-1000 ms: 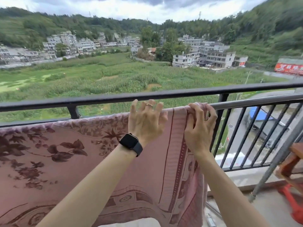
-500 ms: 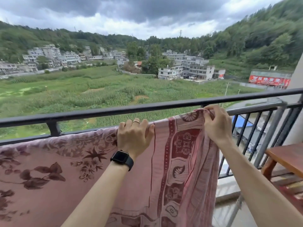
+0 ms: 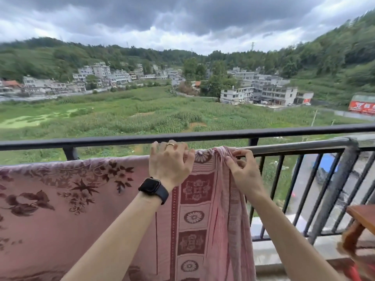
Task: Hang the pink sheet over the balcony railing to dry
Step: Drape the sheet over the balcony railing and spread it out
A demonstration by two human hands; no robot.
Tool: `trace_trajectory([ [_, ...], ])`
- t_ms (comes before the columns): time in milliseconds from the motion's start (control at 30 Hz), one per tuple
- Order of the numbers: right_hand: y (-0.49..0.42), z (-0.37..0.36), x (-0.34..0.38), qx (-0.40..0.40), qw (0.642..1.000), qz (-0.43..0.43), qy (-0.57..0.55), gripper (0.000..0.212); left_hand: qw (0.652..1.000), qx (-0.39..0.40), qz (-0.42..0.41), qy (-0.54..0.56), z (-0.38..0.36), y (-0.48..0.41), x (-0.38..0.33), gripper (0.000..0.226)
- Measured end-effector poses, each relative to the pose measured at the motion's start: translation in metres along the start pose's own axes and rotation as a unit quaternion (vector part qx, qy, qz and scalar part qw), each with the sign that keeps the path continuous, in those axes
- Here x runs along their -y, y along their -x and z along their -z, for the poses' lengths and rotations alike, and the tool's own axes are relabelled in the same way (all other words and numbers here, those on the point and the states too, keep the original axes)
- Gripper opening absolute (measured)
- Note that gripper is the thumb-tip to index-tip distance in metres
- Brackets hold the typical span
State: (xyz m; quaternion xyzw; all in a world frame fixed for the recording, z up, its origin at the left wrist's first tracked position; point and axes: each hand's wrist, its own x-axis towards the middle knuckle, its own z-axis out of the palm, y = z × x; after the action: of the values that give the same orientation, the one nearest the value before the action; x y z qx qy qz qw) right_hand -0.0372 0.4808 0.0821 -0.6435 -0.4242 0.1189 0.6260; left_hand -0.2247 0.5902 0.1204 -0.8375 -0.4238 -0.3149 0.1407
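The pink sheet (image 3: 85, 209), printed with dark red flowers and a patterned border, hangs over a grey metal rail (image 3: 294, 148) just inside the black balcony railing (image 3: 223, 135). It covers the rail from the left edge to the middle. My left hand (image 3: 170, 164), with a ring and a black watch on the wrist, curls over the sheet's top fold. My right hand (image 3: 242, 167) pinches the bunched right edge of the sheet just below the rail.
Black vertical bars (image 3: 306, 191) fill the railing to the right of the sheet. A grey slanted post (image 3: 332, 193) meets the rail's end. A wooden stool (image 3: 361, 222) stands at the right edge. Fields and buildings lie far below.
The camera has tilted up. My left hand has slid right along the top of the sheet, close to my right hand, which has dropped slightly and gathers the sheet's right edge.
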Motion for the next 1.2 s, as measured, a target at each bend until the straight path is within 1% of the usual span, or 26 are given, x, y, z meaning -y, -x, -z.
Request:
trace_trajectory([
  [67, -0.001, 0.0, 0.001, 0.021, 1.0, 0.014, 0.012, 0.015, 1.0, 0.025, -0.01, 0.005, -0.014, 0.003, -0.028, 0.051],
  [133, -0.008, 0.008, 0.006, 0.019, 0.994, 0.069, 0.078, 0.013, 1.0, 0.027, -0.007, -0.011, -0.026, 0.006, -0.036, 0.05],
  [200, -0.021, 0.026, 0.008, -0.031, 0.977, 0.142, 0.158, 0.008, 1.0, 0.011, -0.016, -0.019, -0.034, 0.008, -0.032, 0.048],
  [233, -0.027, 0.038, 0.004, -0.069, 0.968, 0.166, 0.177, 0.005, 1.0, 0.004, -0.021, -0.021, -0.036, 0.008, -0.029, 0.047],
  [267, -0.032, 0.049, -0.003, -0.111, 0.964, 0.167, 0.176, 0.005, 0.999, -0.003, -0.024, -0.024, -0.039, 0.007, -0.027, 0.046],
  [333, -0.031, 0.064, -0.023, -0.176, 0.969, 0.111, 0.135, 0.005, 0.999, -0.002, -0.025, -0.028, -0.041, 0.006, -0.028, 0.045],
  [367, -0.028, 0.066, -0.032, -0.185, 0.969, 0.091, 0.135, 0.006, 0.999, -0.002, -0.022, -0.03, -0.041, 0.005, -0.03, 0.044],
  [433, -0.022, 0.07, -0.046, -0.155, 0.97, 0.087, 0.165, 0.005, 0.999, -0.009, -0.013, -0.033, -0.041, 0.006, -0.033, 0.044],
  [500, -0.024, 0.078, -0.046, -0.128, 0.979, 0.064, 0.147, 0.007, 0.999, -0.011, 0.0, -0.033, -0.04, 0.007, -0.037, 0.044],
  [567, -0.03, 0.09, -0.039, -0.104, 0.989, 0.018, 0.106, 0.017, 0.999, -0.008, 0.025, -0.024, -0.037, 0.007, -0.043, 0.047],
  [667, -0.038, 0.099, -0.031, -0.053, 0.995, -0.078, 0.018, 0.038, 0.997, 0.005, 0.079, -0.007, -0.03, -0.006, -0.062, 0.057],
  [733, -0.04, 0.091, -0.033, -0.018, 0.993, -0.119, -0.01, 0.054, 0.999, 0.008, 0.049, -0.005, -0.028, -0.016, -0.082, 0.056],
  [767, -0.038, 0.084, -0.036, -0.004, 0.993, -0.117, -0.005, 0.056, 1.0, 0.011, 0.021, -0.001, -0.029, -0.018, -0.093, 0.054],
  [833, -0.037, 0.078, -0.039, -0.004, 0.996, -0.085, 0.022, 0.044, 0.999, 0.024, -0.02, 0.013, -0.034, -0.019, -0.109, 0.048],
  [867, -0.039, 0.084, -0.04, -0.025, 0.997, -0.066, 0.034, 0.036, 0.999, 0.032, -0.028, 0.014, -0.038, -0.017, -0.112, 0.046],
  [967, -0.053, 0.125, -0.042, -0.165, 0.985, -0.05, 0.032, 0.027, 0.998, 0.031, -0.053, -0.002, -0.049, -0.013, -0.104, 0.042],
  [1000, -0.056, 0.137, -0.046, -0.192, 0.979, -0.056, 0.032, 0.023, 0.998, 0.021, -0.059, -0.005, -0.052, -0.012, -0.101, 0.041],
  [1033, -0.056, 0.142, -0.05, -0.193, 0.978, -0.061, 0.052, 0.02, 0.998, 0.012, -0.059, -0.008, -0.054, -0.012, -0.1, 0.039],
  [1100, -0.051, 0.135, -0.059, -0.151, 0.98, -0.07, 0.109, 0.021, 0.999, 0.011, -0.047, -0.005, -0.056, -0.013, -0.103, 0.037],
  [1133, -0.048, 0.129, -0.062, -0.141, 0.98, -0.072, 0.118, 0.021, 0.999, 0.014, -0.039, 0.001, -0.057, -0.012, -0.106, 0.036],
  [1200, -0.047, 0.126, -0.061, -0.141, 0.982, -0.092, 0.087, 0.02, 0.999, 0.013, -0.031, 0.006, -0.057, -0.011, -0.109, 0.036],
])
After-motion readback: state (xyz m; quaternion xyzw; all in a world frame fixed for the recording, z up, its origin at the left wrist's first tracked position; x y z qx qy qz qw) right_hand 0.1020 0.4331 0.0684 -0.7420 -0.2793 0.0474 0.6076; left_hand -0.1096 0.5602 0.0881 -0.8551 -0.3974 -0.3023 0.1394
